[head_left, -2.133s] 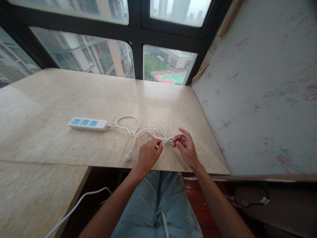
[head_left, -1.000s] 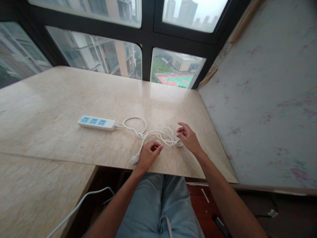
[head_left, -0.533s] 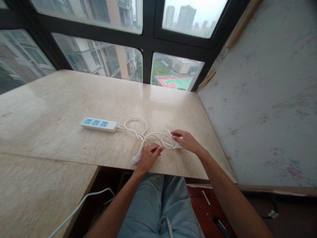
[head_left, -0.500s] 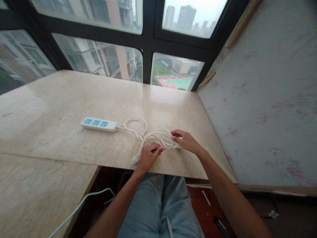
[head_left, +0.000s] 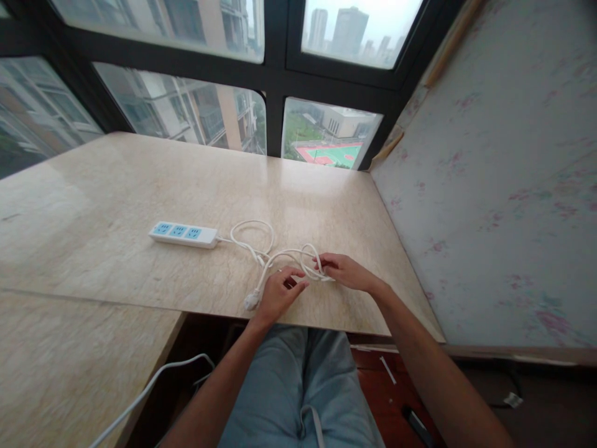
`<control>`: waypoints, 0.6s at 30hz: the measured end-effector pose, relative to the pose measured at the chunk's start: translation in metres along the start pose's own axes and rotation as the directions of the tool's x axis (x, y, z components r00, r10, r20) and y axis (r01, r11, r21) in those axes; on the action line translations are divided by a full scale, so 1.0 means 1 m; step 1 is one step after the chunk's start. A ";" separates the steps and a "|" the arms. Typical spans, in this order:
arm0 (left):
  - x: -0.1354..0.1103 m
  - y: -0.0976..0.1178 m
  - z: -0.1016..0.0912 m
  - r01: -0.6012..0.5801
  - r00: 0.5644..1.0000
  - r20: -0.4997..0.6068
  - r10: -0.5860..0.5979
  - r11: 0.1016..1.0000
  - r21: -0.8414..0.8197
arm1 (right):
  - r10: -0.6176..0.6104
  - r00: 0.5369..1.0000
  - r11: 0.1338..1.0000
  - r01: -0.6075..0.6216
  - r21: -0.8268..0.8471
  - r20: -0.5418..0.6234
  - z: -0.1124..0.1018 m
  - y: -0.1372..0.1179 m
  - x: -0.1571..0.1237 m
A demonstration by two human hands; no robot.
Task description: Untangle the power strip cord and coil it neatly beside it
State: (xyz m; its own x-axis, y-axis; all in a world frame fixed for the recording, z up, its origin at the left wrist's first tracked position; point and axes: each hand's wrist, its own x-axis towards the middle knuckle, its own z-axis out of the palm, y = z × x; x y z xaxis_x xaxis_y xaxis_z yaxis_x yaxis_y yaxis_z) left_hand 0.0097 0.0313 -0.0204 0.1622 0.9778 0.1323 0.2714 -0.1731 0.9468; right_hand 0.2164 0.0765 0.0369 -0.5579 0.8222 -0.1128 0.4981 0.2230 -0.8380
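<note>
The broad, marbled counter (head_left: 326, 193) carries everything here, and its glossy face should let light things slide with little drag. Across its middle runs the white cord (head_left: 285, 251), lying in slack loops: 1 wide loop toward the strip, a crossing, then a tighter cluster of coils on the right. It looks springy and moderately stiff, light in any short length, liable to curl back, and hard to damage; a crossing is probably best taken with a fingertip pinch just beside it. At the cord's left end lies the white power strip (head_left: 183, 236), flat, well back from the front edge and apart from both hands; its plastic case looks rigid, smooth and the heaviest part, best gripped across its long sides rather than pulled by the cord. The right hand (head_left: 347, 272) has its bent fingertips at the right-hand coils, though I cannot tell whether they pinch the cord. The left hand (head_left: 278, 292) rests by the cord's near side, fingers loosely curled, thumb apart from them, apparently grasping nothing. Just left of it, near the front edge, sits the plug (head_left: 251, 301), compact and hard, a firm hold by its body. Smallest, the strip's 3 blue socket panels (head_left: 178, 231) face up.
</note>
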 end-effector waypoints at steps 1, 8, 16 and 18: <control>0.000 0.000 0.000 -0.012 1.000 0.001 0.012 1.000 0.002 | 0.027 0.999 1.000 -0.027 -0.014 -0.018 0.000 0.003 0.003; -0.002 0.000 0.001 -0.040 0.999 -0.017 0.041 0.999 0.021 | 0.193 0.979 0.981 -0.194 -0.002 0.066 0.001 0.015 0.028; -0.004 0.004 0.001 -0.047 0.997 -0.049 0.052 0.993 0.112 | 0.347 0.934 0.909 -0.312 -0.276 0.087 -0.001 -0.001 0.045; -0.004 0.003 0.002 -0.056 0.997 -0.053 0.063 0.992 0.114 | 0.366 0.930 0.883 -0.333 -0.330 0.042 0.001 -0.004 0.046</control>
State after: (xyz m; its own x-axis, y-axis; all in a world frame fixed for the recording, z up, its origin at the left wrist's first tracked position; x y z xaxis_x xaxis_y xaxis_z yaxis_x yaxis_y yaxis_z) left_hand 0.0116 0.0272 -0.0188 0.1281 0.9699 0.2070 0.3684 -0.2403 0.8981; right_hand 0.1878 0.1127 0.0348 -0.3643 0.8237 -0.4345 0.8446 0.0957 -0.5268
